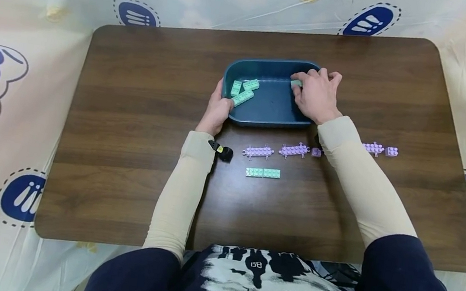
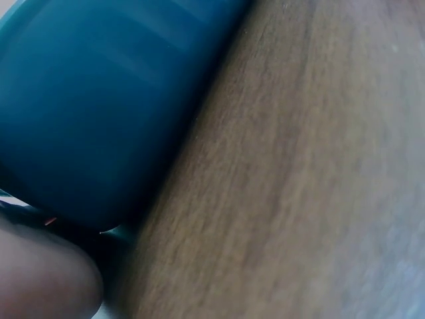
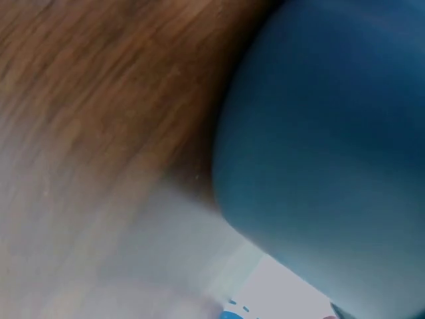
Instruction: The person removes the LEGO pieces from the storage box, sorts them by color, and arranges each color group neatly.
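A dark blue plastic tray (image 1: 268,120) sits on the table. My left hand (image 1: 216,113) grips its left end, the thumb at the rim and the fingers along the outer wall. Inside at that end lie several mint-green building blocks (image 1: 242,97). Over the tray's right end, my right hand (image 1: 318,96) pinches another mint-green block (image 1: 296,82), partly hidden by the fingers. The left wrist view has the tray's outer wall (image 2: 119,100) and part of a finger or thumb (image 2: 43,276). Tray wall (image 3: 319,146) also fills much of the right wrist view.
In front of the tray, purple block pieces (image 1: 295,150) with side clips form a row, partly covered by my right forearm. More purple pieces (image 1: 373,148) lie right of that forearm. Two mint-green blocks (image 1: 263,172) sit end to end nearer me on the brown wooden table (image 1: 125,161).
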### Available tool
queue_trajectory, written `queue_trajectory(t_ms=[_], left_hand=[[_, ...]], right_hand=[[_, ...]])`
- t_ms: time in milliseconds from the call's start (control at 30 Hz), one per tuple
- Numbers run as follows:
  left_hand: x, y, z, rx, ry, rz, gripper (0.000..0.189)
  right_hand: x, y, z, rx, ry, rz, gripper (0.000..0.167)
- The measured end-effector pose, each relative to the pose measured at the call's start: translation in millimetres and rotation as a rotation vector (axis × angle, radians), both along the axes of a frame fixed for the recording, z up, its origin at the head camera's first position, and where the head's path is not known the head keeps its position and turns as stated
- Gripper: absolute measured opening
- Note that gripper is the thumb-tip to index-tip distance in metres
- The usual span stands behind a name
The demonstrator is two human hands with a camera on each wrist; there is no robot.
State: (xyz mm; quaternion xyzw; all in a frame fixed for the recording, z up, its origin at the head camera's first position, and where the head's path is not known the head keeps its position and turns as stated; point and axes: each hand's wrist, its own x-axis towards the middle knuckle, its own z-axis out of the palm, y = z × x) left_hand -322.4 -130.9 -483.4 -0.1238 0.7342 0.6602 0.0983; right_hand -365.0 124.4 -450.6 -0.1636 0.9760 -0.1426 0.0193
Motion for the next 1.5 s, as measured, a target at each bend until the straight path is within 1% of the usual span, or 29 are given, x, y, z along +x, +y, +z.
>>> queue_trajectory(t_ms=[233, 500, 700, 767, 867, 1067, 1267, 1367, 1500], left_hand=[[0.0, -1.4, -0.1, 0.0, -0.008, 0.002, 0.091], [0.3, -0.8, -0.2, 0.005, 0.0, -0.007, 0.089], [0.1, -0.5, 1.4, 0.009, 0.007, -0.001, 0.09], [0.0, -0.6, 2.0, 0.006, 0.007, 0.002, 0.09], [0.1, -0.3, 2.4, 0.001, 0.004, 0.001, 0.09], [1.2, 0.2, 0.4, 0.008, -0.002, 0.001, 0.09], [2.6, 1.1, 0.4, -0.002, -0.014, -0.004, 0.089], [2.4, 1.2, 1.1, 0.002, -0.011, -0.004, 0.09], [1.7, 0.9, 1.3, 0.016, -0.004, 0.003, 0.09]], right_hand=[[0.8, 0.2, 3.8, -0.061, -0.042, -0.008, 0.034], [5.0, 3.2, 7.5, -0.2, -0.125, -0.079, 0.038], [15.8, 5.5, 15.2, -0.229, -0.113, -0.069, 0.028], [20.7, 5.6, 17.6, -0.244, -0.102, -0.065, 0.028], [28.5, 6.4, 19.2, -0.271, -0.06, -0.039, 0.029], [42.2, 12.3, 16.9, -0.291, 0.025, 0.022, 0.031], [60.9, 20.6, 17.8, -0.323, 0.079, 0.041, 0.032], [70.1, 24.0, 19.0, -0.324, 0.103, 0.047, 0.031], [78.9, 27.0, 20.2, -0.314, 0.124, 0.053, 0.03]])
